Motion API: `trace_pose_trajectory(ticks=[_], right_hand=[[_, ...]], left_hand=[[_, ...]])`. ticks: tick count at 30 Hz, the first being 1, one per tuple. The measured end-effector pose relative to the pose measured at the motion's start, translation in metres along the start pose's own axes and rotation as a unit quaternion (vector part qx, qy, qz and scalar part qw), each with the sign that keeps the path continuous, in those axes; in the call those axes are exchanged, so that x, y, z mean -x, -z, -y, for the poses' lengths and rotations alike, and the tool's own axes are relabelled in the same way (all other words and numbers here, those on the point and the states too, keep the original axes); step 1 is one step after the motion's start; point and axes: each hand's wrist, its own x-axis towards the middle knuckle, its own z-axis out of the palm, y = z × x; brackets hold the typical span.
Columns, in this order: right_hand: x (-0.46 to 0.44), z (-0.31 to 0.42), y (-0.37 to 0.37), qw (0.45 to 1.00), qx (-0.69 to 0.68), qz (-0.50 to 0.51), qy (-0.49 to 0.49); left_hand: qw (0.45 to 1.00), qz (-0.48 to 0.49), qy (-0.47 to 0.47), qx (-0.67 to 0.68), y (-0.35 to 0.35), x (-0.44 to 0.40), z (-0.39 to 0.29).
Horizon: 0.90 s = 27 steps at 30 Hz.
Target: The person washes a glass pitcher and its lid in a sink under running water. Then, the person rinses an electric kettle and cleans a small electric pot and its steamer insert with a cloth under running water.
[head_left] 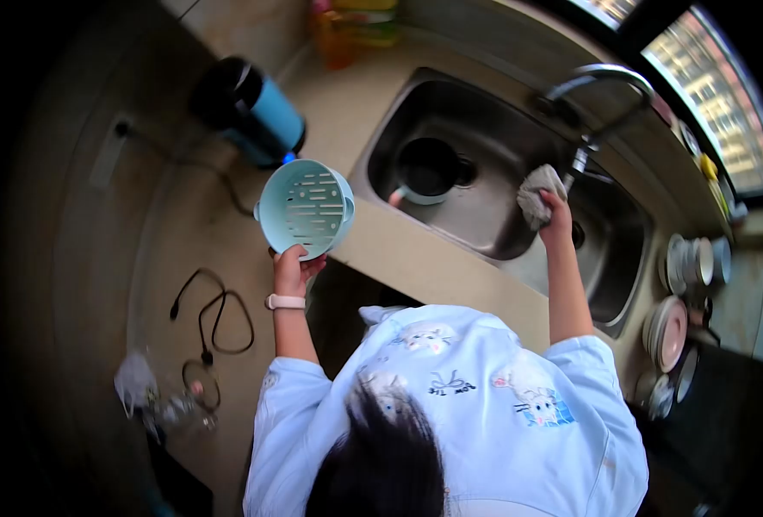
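My left hand (294,274) grips the lower rim of a light-blue colander (314,207) with slots in its base. It is tilted so its inside faces me, held over the counter left of the sink. A grey cloth (538,196) is bunched in my right hand (557,215), above the divider between the two basins of the steel sink (493,246). In the left basin sits a dark pot (427,168) with a pale-blue rim or handle part, near the drain.
A curved faucet (610,73) rises behind the basins. Left of the sink stands a blue and black kettle-like appliance (265,112) with a lit blue light. A black cable (218,323) lies on the counter. Stacked dishes (667,332) stand at the right.
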Motion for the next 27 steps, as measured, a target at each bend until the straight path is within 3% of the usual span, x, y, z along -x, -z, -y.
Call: trace_pose_trajectory(ticks=[1,3,5,6,7,8,9,10,17,19,21,23,27], right_hand=[[-0.007,0.020,0.005,0.993,0.095,-0.006,0.075],[-0.056,0.042,0.042,0.909,0.296,-0.115,0.268],[-0.081,0.075,0.066,0.840,0.453,-0.112,0.276],[-0.096,0.081,0.081,0.852,0.457,-0.116,0.227],[-0.093,0.087,0.082,0.853,0.451,-0.127,0.232],[-0.085,0.092,0.077,0.782,0.576,-0.127,0.202],[-0.080,0.098,0.069,0.694,0.689,-0.123,0.165],[-0.078,0.103,0.069,0.681,0.711,-0.110,0.139],[-0.060,0.091,0.081,0.643,0.732,-0.093,0.207],[-0.055,0.089,0.079,0.661,0.716,-0.101,0.201],[-0.053,0.089,0.076,0.725,0.648,-0.098,0.213],[-0.052,0.091,0.077,0.741,0.631,-0.103,0.206],[-0.052,0.088,0.083,0.764,0.596,-0.129,0.213]], left_hand=[[0.999,0.047,0.023,-0.015,-0.023,0.002,-0.010],[0.991,0.126,-0.003,-0.043,-0.076,-0.001,-0.021],[0.986,0.129,-0.030,-0.096,-0.126,-0.031,-0.009],[0.988,0.092,-0.048,-0.111,-0.163,-0.030,-0.008],[0.973,0.185,-0.037,-0.136,-0.179,-0.057,0.003],[0.977,0.157,-0.028,-0.144,-0.208,-0.053,0.004],[0.964,0.219,-0.011,-0.151,-0.222,-0.076,0.015],[0.962,0.231,0.003,-0.143,-0.242,-0.078,0.013],[0.948,0.295,0.080,-0.086,-0.305,-0.102,0.025],[0.948,0.280,0.109,-0.102,-0.312,-0.103,0.028],[0.941,0.289,0.120,-0.129,-0.315,-0.100,0.029],[0.943,0.236,0.107,-0.210,-0.315,-0.092,0.028],[0.924,0.158,-0.009,-0.349,-0.297,-0.101,0.030]])
